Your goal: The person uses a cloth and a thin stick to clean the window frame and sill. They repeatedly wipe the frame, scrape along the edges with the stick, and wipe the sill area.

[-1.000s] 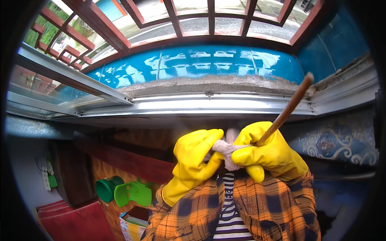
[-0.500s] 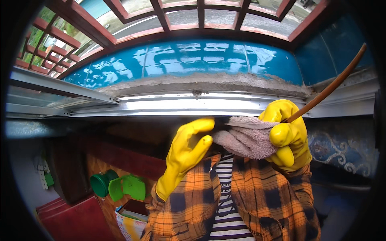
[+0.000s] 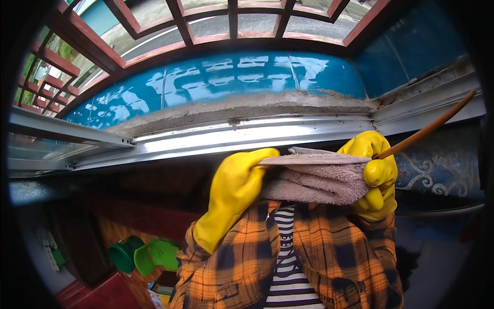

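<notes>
A pinkish-grey towelling cloth [image 3: 319, 177] is stretched between my two hands in front of my chest, its upper edge pulled fairly straight. My left hand [image 3: 235, 180], in a yellow rubber glove, pinches the cloth's left end. In a matching glove, my right hand [image 3: 375, 172] grips the right end of the cloth. A thin, curved brown stick [image 3: 429, 126] also juts from that fist toward the upper right; its lower end is hidden by the glove. Just beyond the hands runs a silvery metal window track [image 3: 231, 138].
Past the track lie a rough cement ledge [image 3: 231, 110], blue tiles [image 3: 206, 77] and a reddish window grille [image 3: 231, 20]. A sliding window frame [image 3: 67, 129] stands at left. Below left are a green bucket [image 3: 122, 256] and a bright green plastic item [image 3: 157, 255]. Patterned blue fabric [image 3: 432, 172] is at right.
My left hand was apart from the cloth with its fingers spread; now it has closed on the left end. The cloth has opened out wider. The stick has tilted lower, and the view has shifted slightly.
</notes>
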Motion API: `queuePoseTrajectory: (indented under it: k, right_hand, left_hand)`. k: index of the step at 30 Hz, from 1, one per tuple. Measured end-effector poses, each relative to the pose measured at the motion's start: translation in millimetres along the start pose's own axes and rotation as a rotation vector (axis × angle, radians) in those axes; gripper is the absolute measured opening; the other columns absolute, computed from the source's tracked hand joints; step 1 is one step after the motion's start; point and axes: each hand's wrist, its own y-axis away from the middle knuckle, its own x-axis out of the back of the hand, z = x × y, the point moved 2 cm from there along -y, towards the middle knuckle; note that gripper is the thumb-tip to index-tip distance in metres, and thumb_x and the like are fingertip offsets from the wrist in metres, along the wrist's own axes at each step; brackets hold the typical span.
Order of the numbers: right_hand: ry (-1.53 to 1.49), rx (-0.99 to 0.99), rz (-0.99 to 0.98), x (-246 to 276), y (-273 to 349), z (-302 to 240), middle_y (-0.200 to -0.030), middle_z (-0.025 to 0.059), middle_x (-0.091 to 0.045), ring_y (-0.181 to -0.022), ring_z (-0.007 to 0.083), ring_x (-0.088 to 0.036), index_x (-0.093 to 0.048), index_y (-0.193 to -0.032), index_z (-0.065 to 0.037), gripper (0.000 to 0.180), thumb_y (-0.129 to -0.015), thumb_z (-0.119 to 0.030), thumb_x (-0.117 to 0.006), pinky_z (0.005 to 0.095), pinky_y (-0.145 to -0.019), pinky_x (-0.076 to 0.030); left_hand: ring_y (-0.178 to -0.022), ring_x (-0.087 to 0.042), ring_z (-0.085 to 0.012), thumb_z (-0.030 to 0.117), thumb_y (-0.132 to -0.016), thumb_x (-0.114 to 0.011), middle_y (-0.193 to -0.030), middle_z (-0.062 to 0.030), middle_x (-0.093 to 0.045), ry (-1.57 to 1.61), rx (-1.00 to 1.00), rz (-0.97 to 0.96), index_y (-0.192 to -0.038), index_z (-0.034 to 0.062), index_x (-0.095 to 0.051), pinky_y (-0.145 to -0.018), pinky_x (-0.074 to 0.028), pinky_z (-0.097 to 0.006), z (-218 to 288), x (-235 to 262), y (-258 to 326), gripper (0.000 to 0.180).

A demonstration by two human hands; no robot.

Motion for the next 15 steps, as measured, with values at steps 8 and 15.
queuePoseTrajectory:
  k: [8,15]
  right_hand:
    - [0.455,-0.534,0.030,45.5,15.6,27.7,-0.066,0.0044,-0.069,-0.048,0.0099,-0.063,-0.075,-0.092,0.002,0.024,-0.086,-0.012,-0.094,0.0254,-0.044,-0.043]
    - [0.514,-0.654,-0.111,41.6,-0.1,61.9,-0.071,0.0017,-0.071,-0.053,0.0078,-0.064,-0.078,-0.100,-0.001,0.021,-0.092,-0.016,-0.090,0.0233,-0.051,-0.045]
  left_hand:
    - [-0.068,-0.063,-0.0215,0.015,-0.095,-0.077,-0.086,-0.0109,-0.079,0.083,-0.105,0.275,-0.094,-0.0001,-0.082,-0.064,-0.048,-0.034,48.0,69.1,9.0,0.016]
    - [-0.062,-0.059,-0.0258,0.021,-0.080,-0.085,-0.078,-0.0106,-0.071,-0.378,-0.417,0.041,-0.106,-0.0035,-0.081,-0.066,-0.041,-0.038,109.3,115.3,-22.3,0.035]
